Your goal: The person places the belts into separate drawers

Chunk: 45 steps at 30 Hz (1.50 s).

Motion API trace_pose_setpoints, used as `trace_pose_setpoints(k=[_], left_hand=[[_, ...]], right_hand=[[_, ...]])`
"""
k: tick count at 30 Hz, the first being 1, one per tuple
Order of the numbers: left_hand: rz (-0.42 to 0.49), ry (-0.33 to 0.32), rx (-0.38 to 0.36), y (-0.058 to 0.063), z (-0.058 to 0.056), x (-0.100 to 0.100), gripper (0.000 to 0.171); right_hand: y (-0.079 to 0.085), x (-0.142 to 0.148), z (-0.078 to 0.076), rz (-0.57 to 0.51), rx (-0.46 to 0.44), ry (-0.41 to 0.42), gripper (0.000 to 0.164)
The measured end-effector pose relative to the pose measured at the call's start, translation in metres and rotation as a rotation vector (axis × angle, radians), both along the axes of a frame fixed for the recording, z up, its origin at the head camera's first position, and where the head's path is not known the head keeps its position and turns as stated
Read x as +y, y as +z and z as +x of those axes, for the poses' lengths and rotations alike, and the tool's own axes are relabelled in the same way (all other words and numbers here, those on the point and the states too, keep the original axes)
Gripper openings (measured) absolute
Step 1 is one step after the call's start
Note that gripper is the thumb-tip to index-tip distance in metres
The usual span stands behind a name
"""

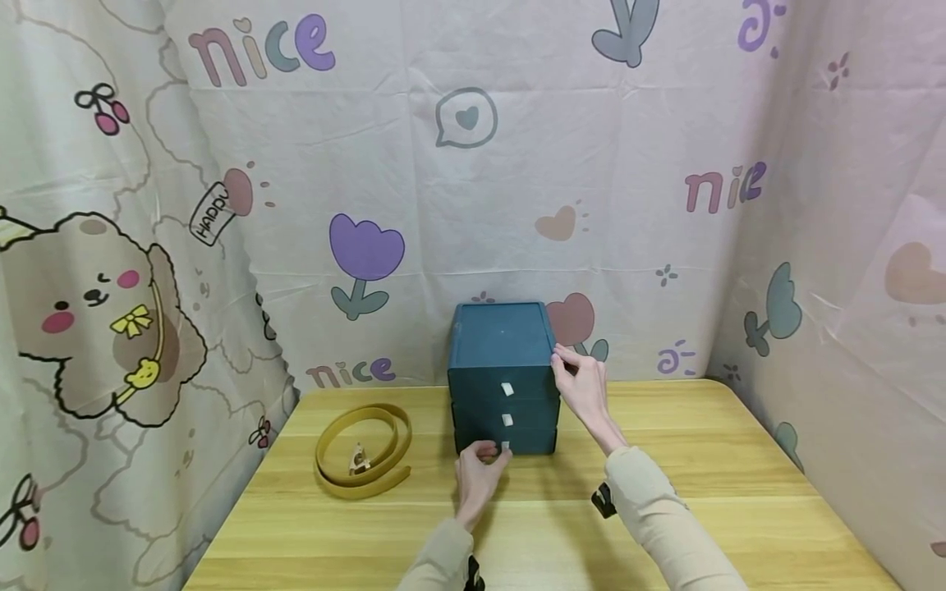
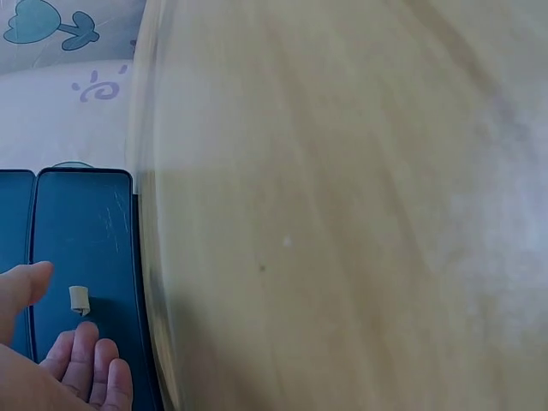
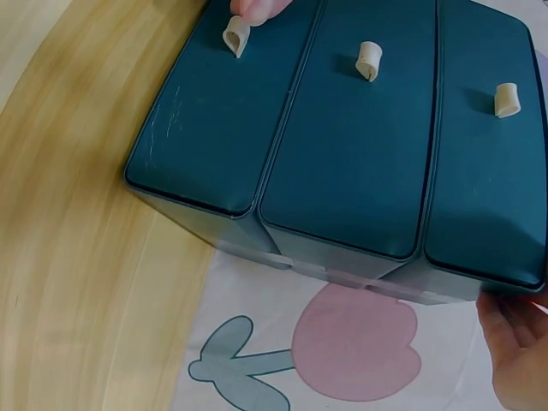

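A dark teal three-drawer box (image 1: 505,336) stands at the back of the wooden table, all its drawers closed. Each drawer front carries a small whitish pull tab. My left hand (image 1: 478,476) is at the bottom drawer, thumb and fingers apart on either side of its pull tab (image 2: 80,300). In the right wrist view, a left fingertip (image 3: 257,10) is right at that tab (image 3: 236,36). My right hand (image 1: 584,384) touches the box's upper right front edge with its fingertips; in its wrist view the right hand (image 3: 521,355) lies against the top drawer's side.
A coiled mustard-yellow belt (image 1: 362,492) with a metal buckle (image 1: 359,460) lies on the table (image 1: 532,525), left of the box. A printed cloth (image 1: 473,197) hangs behind the table and along both sides.
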<state>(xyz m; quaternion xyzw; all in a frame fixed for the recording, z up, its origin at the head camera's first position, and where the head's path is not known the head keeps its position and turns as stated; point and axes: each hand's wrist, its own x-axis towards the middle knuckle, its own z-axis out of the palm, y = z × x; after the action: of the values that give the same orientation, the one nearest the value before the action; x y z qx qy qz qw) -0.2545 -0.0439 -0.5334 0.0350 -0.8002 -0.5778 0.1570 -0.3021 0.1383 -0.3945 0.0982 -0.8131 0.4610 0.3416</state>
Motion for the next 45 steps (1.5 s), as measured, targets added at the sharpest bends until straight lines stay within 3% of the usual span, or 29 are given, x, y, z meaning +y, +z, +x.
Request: trace_pose_setpoints(k=[23,45], left_hand=[[-0.04,-0.002,-0.013,-0.007,-0.012,0.002,0.015],[-0.174,0.018,0.03,0.001,-0.015,0.006,0.012]], right_hand=[[-0.002,0.003,-0.002,0.008,-0.02,0.02,0.025],[-0.001,0.001,-0.001,-0.012,-0.003,0.024,0.023]])
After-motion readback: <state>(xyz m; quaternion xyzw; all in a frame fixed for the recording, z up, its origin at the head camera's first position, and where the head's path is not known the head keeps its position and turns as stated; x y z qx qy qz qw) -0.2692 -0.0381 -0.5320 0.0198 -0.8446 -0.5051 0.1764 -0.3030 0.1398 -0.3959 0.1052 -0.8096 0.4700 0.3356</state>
